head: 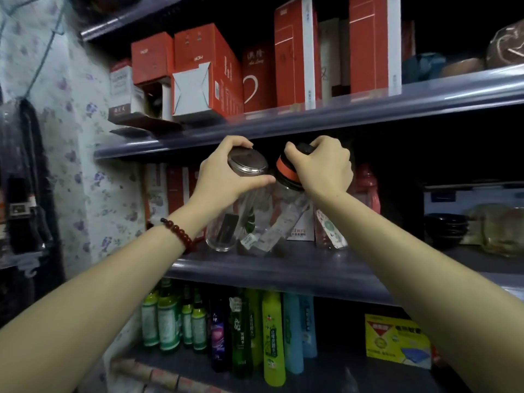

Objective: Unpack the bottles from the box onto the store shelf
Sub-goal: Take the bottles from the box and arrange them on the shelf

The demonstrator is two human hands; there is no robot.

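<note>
Two clear bottles are standing on the middle shelf point(312, 268) of a store rack, side by side and touching near their tops. The left bottle point(226, 222), clear with a silver metal lid point(248, 163), is tilting a little to the right, its base sitting on the shelf near the front edge. The left hand point(224, 177) is gripping it at the lid, fingers curling over the far rim and the thumb pressing along the near side just under the lid. The right bottle point(286, 211), clear with an orange band and a black cap point(286, 168), is leaning left toward its neighbour; folded paper slips are showing inside both. The right hand point(323, 165) is closing round its cap from above, fingers wrapping over the top and the thumb lying on the black cap. A dark red bead bracelet point(178, 232) is sitting on the left wrist. Just behind, a red bottle point(367, 185) and a patterned one point(330, 231) are standing on the same shelf. Red boxes point(204, 72) are lining the shelf above, and green, purple and blue bottles point(241, 330) are crowding the shelf below, beside a yellow box point(397, 340).
</note>
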